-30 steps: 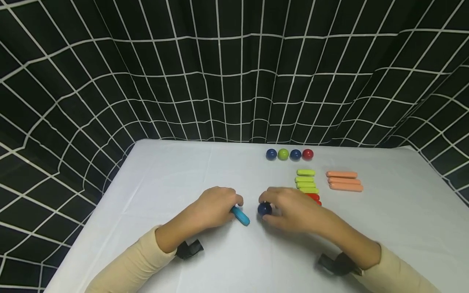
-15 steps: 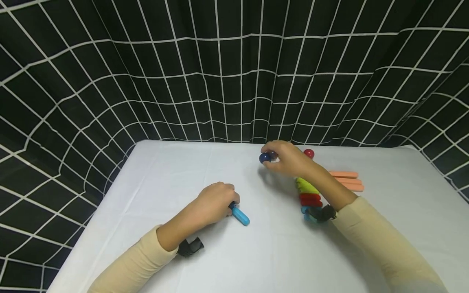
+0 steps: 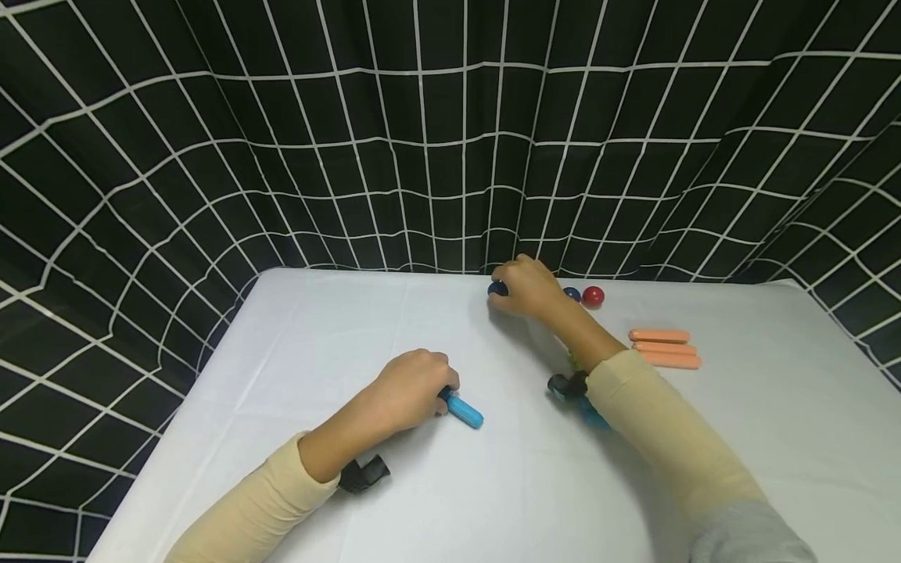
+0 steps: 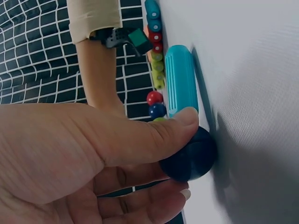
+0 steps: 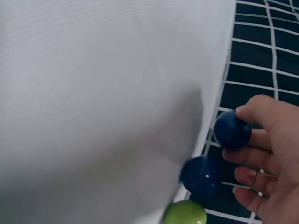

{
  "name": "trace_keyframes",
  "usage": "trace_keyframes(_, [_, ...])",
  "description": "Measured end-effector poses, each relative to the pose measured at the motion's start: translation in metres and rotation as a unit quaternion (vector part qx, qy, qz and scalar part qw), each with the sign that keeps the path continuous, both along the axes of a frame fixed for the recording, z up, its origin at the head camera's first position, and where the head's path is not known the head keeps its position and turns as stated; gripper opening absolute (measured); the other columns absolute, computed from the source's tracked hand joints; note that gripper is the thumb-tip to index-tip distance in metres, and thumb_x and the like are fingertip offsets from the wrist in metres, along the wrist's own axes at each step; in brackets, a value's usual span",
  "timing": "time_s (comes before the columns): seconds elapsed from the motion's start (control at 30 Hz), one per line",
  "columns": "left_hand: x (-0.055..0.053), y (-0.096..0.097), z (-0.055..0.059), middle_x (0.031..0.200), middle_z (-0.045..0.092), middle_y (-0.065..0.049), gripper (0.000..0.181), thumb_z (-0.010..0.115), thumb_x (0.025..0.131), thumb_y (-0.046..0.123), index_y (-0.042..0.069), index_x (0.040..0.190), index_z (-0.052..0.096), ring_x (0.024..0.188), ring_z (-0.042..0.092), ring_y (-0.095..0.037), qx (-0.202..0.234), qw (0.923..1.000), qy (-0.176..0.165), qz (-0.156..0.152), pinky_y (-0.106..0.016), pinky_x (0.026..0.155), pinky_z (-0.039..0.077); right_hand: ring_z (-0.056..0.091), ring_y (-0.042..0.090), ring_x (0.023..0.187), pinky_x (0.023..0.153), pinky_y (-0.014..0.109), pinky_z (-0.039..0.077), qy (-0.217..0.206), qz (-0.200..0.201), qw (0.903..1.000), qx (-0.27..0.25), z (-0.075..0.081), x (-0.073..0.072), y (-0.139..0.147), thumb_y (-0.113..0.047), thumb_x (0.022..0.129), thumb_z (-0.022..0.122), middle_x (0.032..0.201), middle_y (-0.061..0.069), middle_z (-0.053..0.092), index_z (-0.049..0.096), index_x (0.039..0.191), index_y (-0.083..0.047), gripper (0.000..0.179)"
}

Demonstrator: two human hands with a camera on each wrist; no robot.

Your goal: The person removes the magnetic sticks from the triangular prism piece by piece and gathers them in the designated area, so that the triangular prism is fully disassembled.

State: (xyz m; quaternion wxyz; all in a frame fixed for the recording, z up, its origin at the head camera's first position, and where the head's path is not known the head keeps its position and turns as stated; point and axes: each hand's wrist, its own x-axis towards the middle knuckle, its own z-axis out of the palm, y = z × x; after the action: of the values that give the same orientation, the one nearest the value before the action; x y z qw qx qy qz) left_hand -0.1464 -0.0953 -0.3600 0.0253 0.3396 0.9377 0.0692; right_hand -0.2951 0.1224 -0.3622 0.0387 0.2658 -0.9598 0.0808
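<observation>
My left hand (image 3: 415,387) pinches a dark blue ball (image 4: 194,156) between thumb and fingers. From that ball extends a light blue ridged stick (image 3: 464,410), its end meeting the ball under the thumb. Near the table's back edge, my right hand (image 3: 528,285) holds another dark blue ball (image 5: 232,130) by thumb and fingertips. Just beside it in the right wrist view are a third dark blue ball (image 5: 201,176) and a yellow-green ball (image 5: 186,213). In the head view the right hand hides these two.
A blue ball (image 3: 572,295) and a red ball (image 3: 594,296) end the back row. Orange sticks (image 3: 669,360) lie at the right. Yellow-green (image 4: 158,70), red (image 4: 155,38) and light blue sticks (image 4: 153,16) are mostly behind the right arm in the head view. A gridded black curtain (image 3: 422,156) borders the table.
The right hand has carried its dark blue ball from near the left hand to the table's back edge, to the left end of the ball row. The left hand has barely moved.
</observation>
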Motion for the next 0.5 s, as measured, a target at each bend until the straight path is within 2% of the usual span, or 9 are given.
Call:
trace_keyframes(0.2, [-0.0002, -0.0009, 0.0001, 0.080, 0.063, 0.004, 0.019, 0.089, 0.075, 0.016, 0.014, 0.090, 0.078, 0.074, 0.059, -0.013, 0.004, 1.0000, -0.003, 0.002, -0.029, 0.069, 0.049, 0.056, 0.031, 0.099, 0.084, 0.047, 0.046, -0.003, -0.011, 0.9981, 0.060, -0.0063, -0.0036, -0.0065, -0.028, 0.092, 0.067, 0.108, 0.014, 0.072, 0.072, 0.116, -0.001, 0.037])
trace_keyframes(0.3, [-0.0004, -0.0009, 0.0009, 0.081, 0.064, 0.004, 0.019, 0.089, 0.076, 0.017, 0.014, 0.091, 0.078, 0.074, 0.059, -0.013, 0.005, 1.0000, -0.005, 0.002, -0.029, 0.069, 0.049, 0.056, 0.031, 0.097, 0.084, 0.047, 0.046, -0.002, -0.022, 0.9977, 0.063, -0.0072, -0.0029, -0.0077, -0.029, 0.093, 0.065, 0.108, 0.014, 0.072, 0.072, 0.116, -0.001, 0.036])
trace_keyframes(0.5, [-0.0015, -0.0021, 0.0016, 0.082, 0.064, 0.004, 0.018, 0.088, 0.077, 0.018, 0.014, 0.093, 0.079, 0.075, 0.060, -0.013, 0.004, 0.9999, -0.013, 0.005, -0.030, 0.069, 0.049, 0.055, 0.033, 0.109, 0.094, 0.049, 0.044, -0.018, -0.046, 0.9980, 0.040, -0.0076, -0.0009, -0.0078, -0.036, 0.092, 0.067, 0.128, 0.018, 0.064, 0.067, 0.127, -0.003, 0.048])
